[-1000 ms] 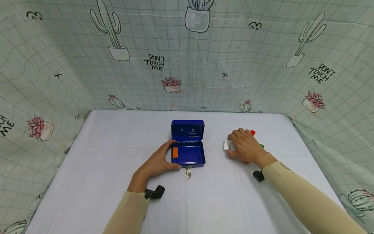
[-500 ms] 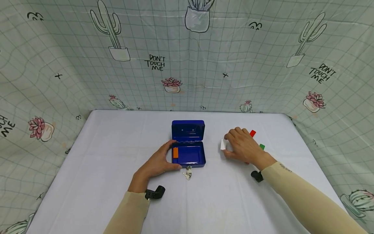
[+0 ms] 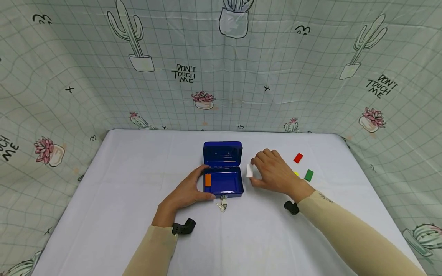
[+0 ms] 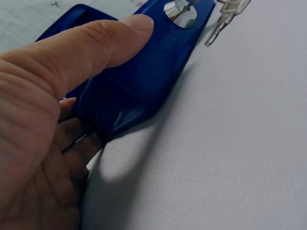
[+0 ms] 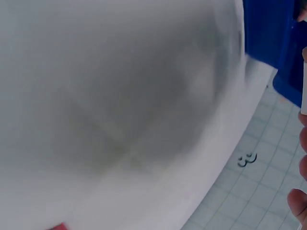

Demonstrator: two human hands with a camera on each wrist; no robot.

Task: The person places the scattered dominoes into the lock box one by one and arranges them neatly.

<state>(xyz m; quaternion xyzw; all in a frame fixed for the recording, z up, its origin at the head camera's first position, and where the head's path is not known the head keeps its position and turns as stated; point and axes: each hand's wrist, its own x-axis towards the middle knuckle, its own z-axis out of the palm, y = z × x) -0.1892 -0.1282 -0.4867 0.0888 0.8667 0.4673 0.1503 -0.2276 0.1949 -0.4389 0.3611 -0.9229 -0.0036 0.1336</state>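
A blue cash box (image 3: 225, 184) stands with its lid (image 3: 222, 153) raised, and an orange block (image 3: 208, 180) lies at the left inside it. My left hand (image 3: 183, 192) grips the box's left end. In the left wrist view its thumb (image 4: 105, 43) presses the front wall near the silver lock (image 4: 181, 13); the other fingers are at the end and partly hidden. Keys (image 3: 222, 206) hang from the lock. Just right of the box, my right hand (image 3: 276, 172) pinches a white block (image 3: 249, 170) between thumb and fingers. The right wrist view shows only fingertips and the block's edge (image 5: 305, 91).
Right of my right hand, a red block (image 3: 298, 158) and a green block (image 3: 309, 175) lie on the white-covered table (image 3: 269, 234). A yellow block (image 3: 296, 173) is mostly hidden behind that hand. A patterned cloth (image 3: 238, 80) hangs beyond the table's far edge.
My right hand has moved left with the white block, close to the box. The red and green blocks are now uncovered, and a bit of yellow shows. My left hand and the box have stayed put.
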